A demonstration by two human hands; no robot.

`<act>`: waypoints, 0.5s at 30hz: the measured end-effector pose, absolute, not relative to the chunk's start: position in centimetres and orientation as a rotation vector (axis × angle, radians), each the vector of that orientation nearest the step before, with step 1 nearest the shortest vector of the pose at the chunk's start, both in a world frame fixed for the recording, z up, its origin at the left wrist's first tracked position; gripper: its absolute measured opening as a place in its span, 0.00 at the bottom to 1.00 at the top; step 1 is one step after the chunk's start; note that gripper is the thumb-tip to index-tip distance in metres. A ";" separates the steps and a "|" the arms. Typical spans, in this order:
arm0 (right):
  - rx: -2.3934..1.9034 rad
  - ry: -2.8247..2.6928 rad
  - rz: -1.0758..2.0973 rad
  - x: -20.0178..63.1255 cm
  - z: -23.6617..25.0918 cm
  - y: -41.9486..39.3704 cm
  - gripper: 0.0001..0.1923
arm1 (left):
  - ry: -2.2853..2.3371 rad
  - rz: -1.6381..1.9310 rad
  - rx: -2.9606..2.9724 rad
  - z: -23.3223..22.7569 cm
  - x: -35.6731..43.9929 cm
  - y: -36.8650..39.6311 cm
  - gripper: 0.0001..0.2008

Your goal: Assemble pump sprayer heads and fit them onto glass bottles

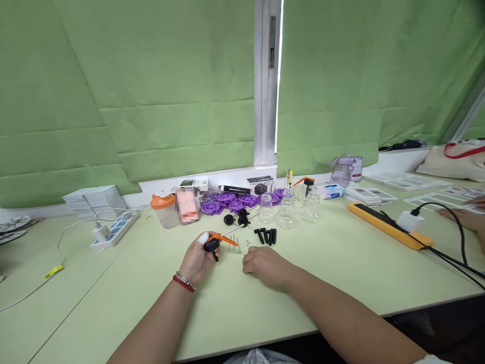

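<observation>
My left hand (pixel 196 261), with a taped fingertip and a red bracelet on the wrist, grips a black and orange pump handle (pixel 220 239) whose metal rod points toward black knobs (pixel 235 218). My right hand (pixel 262 265) rests knuckles up on the pale green table (pixel 341 263), fingers curled near small screws (pixel 234 243) and a small metal ring (pixel 251 248). Several black tube pieces (pixel 265 235) lie just beyond it. Behind them stand clear glass cups (pixel 287 208).
Purple round plastic parts (pixel 231 200) lie near the window ledge beside an orange-lidded cup (pixel 163 209). A white power strip (pixel 115 228) sits left, a yellow power strip (pixel 386 224) with a black cable right. Another person's hand (pixel 464 217) rests far right by cards.
</observation>
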State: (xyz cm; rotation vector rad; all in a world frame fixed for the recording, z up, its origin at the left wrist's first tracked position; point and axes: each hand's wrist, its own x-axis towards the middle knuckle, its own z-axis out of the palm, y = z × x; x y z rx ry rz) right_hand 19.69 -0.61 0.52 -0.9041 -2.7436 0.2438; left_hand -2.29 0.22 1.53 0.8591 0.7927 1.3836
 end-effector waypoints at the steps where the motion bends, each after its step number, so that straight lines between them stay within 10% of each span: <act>1: -0.841 -2.785 0.160 19.5 0.5 -0.7 0.12 | 0.797 1.385 0.846 1.6 -2.2 0.2 0.09; 9: -0.599 -2.903 -0.236 18.0 0.1 -2.3 0.08 | 0.753 1.342 0.866 1.2 -1.2 -0.1 0.11; 15: -0.504 -2.580 0.031 17.4 0.4 -2.7 0.12 | 0.786 1.264 0.843 0.8 0.1 -0.7 0.11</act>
